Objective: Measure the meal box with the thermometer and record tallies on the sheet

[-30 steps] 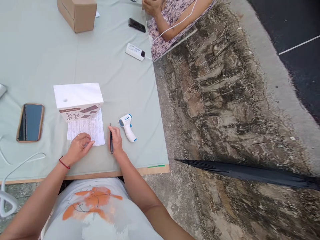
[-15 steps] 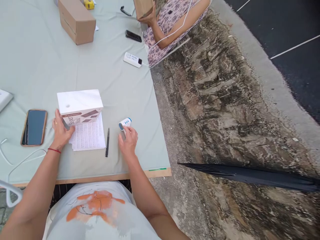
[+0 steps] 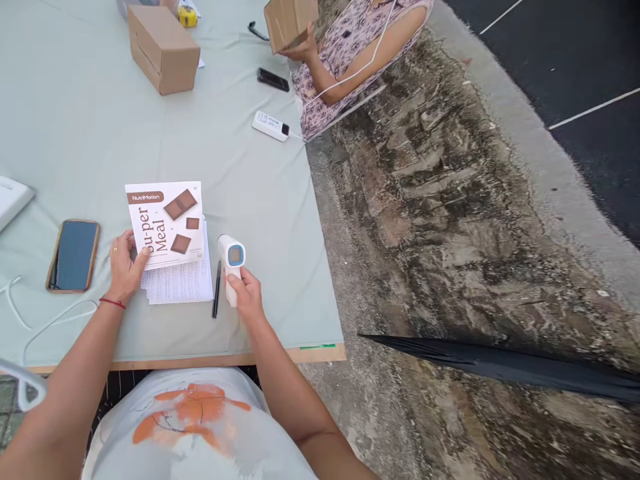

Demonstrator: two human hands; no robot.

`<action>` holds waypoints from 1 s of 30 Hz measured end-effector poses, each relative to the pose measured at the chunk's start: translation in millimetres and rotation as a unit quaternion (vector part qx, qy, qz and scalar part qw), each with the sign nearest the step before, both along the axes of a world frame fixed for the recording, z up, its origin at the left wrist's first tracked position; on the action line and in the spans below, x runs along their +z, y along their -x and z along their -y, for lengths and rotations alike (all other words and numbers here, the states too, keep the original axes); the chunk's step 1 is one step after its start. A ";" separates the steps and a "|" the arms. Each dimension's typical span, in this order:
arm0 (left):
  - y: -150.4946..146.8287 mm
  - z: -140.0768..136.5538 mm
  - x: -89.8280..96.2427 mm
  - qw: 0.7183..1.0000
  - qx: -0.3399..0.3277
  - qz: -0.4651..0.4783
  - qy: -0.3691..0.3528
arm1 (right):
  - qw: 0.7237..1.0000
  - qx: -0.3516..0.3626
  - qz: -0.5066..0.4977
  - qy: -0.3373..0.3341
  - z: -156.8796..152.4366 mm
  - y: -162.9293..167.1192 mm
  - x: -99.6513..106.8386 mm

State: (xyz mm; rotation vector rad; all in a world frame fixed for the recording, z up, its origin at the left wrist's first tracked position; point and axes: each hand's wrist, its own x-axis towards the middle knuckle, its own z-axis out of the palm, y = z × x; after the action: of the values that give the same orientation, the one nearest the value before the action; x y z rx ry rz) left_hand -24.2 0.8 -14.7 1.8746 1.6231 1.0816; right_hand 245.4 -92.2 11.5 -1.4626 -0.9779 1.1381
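White card made up the NutriMotion box [image 3: 173, 223], which stood near the middle of the counter's near side with its printed chocolate squares facing the wearer; it looked closed, and what it held could not be seen. The left grip [image 3: 126, 265] had its lower left corner, thumb on the front and fingers round the side, closed as far as the box allowed. Its bottom edge overlapped printed sheets [image 3: 183, 288]; whether it rested on them was unclear. The right grip [image 3: 245, 293] was wrapped around the handle of a white handheld thermometer [image 3: 233, 245], screen turned to the wearer, just beside a black pen [image 3: 216, 290] lying on the cloth. Farther off sat a brown carton [image 3: 175, 67], its contents hidden, near a yellow object [image 3: 187, 17] too small to name. Another person's hand [image 3: 305, 50] supported a second cardboard carton [image 3: 287, 27] past the counter's edge, its inside not readable. Pale green cloth covered the counter [image 3: 100, 133], with a wooden strip along the near edge. On it lay a brown-framed phone [image 3: 73, 257] at left, a white device [image 3: 271, 126] and a black device [image 3: 273, 79]. To the right, rough stony ground [image 3: 425, 200] met a concrete border and dark paving [image 3: 600, 67].
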 end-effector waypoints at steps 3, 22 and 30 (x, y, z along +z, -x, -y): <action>-1.0 -0.4 1.9 0.999 0.017 -0.024 -0.025 | 0.993 0.075 -0.084 -0.019 0.9 31.5 17.9; -5.4 4.4 3.6 1.000 0.002 0.005 0.005 | 0.988 0.072 -0.132 0.043 -4.1 65.8 12.6; -5.0 5.0 3.7 1.000 -0.005 0.012 0.011 | 0.987 0.068 -0.139 0.053 -4.2 65.8 13.9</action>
State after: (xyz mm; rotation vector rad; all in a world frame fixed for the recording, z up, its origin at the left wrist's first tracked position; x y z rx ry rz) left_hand -19.3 -4.1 -11.0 1.8463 1.6058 1.0730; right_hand 179.6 -88.0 25.4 -1.2908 -0.8407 1.4699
